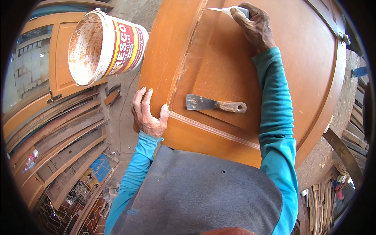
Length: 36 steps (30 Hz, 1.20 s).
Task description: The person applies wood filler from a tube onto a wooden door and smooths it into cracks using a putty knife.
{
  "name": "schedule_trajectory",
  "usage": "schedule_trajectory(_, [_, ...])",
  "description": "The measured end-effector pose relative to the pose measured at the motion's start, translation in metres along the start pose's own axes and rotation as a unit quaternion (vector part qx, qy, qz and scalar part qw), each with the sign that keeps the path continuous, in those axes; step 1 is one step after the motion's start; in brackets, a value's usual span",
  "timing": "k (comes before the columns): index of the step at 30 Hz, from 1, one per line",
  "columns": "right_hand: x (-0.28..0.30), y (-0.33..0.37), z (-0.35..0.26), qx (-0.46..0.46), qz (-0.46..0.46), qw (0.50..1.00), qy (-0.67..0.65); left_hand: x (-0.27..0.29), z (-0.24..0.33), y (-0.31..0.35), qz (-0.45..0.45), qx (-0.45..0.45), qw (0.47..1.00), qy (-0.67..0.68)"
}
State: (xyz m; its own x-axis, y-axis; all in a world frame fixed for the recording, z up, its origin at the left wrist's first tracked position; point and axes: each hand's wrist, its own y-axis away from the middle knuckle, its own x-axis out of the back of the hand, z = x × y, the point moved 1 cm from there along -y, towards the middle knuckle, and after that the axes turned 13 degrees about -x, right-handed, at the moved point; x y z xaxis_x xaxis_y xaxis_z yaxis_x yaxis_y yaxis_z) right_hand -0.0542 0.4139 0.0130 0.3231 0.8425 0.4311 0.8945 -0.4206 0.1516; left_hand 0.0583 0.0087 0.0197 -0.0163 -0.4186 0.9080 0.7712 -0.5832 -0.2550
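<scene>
An orange-brown wooden panel door [297,78] lies flat in front of me. At its far side my right hand [256,29] is closed round a small white squeeze bottle [229,11]. The bottle's thin nozzle points left, its tip at the rough, pale-edged groove [183,66] beside the raised panel. My left hand [149,117] rests on the door's near left corner, fingers apart, thumb on the wood, holding nothing. Between my arms a putty knife [231,106] lies on the panel, its worn blade toward the left.
A tilted white bucket [88,49], smeared inside with orange-brown filler, stands left of the door. Farther left are another wooden door [64,58] with a glass pane and stacked boards [58,145]. A doorknob [344,38] sticks out at the far right. Wood strips [319,205] lie at lower right.
</scene>
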Motion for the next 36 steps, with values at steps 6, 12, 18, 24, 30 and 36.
schedule_trajectory(6, [-0.001,-0.002,0.006,0.019,0.003,1.000,0.024,-0.004,-0.004,0.003,0.015,0.002,1.000,0.005])
schedule_trajectory(12, [-0.001,-0.001,0.005,0.020,-0.006,1.000,0.019,-0.004,-0.004,0.004,0.013,0.003,1.000,0.000])
schedule_trajectory(18, [-0.002,-0.002,0.011,0.032,-0.004,0.999,0.002,-0.004,-0.004,0.004,0.013,0.006,1.000,0.002])
schedule_trajectory(24, [-0.002,-0.005,0.015,0.047,-0.003,0.999,0.008,-0.006,-0.005,0.003,0.013,0.005,1.000,0.002])
schedule_trajectory(30, [-0.001,0.001,0.005,0.027,-0.011,1.000,0.001,-0.001,0.000,0.003,0.002,0.014,1.000,0.005])
schedule_trajectory(36, [0.001,0.004,0.001,0.017,-0.030,0.999,0.004,-0.001,-0.001,0.003,0.006,0.018,1.000,0.010])
